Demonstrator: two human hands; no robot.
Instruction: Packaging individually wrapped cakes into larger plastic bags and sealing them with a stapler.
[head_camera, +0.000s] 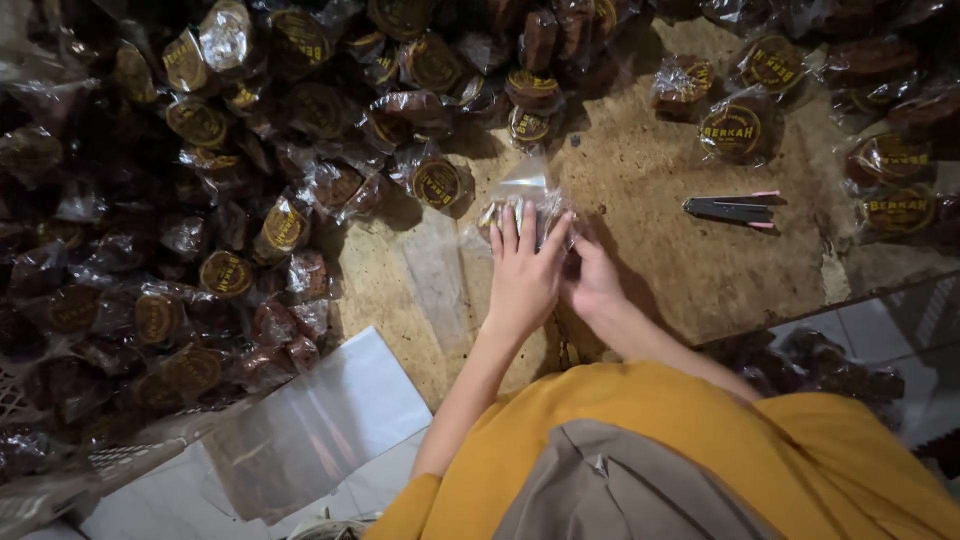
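On the brown wooden board (690, 270) lies a clear plastic packet (522, 200) with dark brown pieces inside. My left hand (524, 272) presses flat on top of it, fingers spread over the packet. My right hand (592, 280) sits just to the right, partly tucked under the left, gripping the packet's right side. Its fingers are mostly hidden. My yellow sleeves fill the bottom of the view.
A large heap of wrapped dark sweets with round gold labels (200, 200) covers the left and top. More packets (735, 130) lie at the upper right. A grey and pink stapler (733, 209) rests right of my hands. Empty clear bags (315, 425) lie at lower left.
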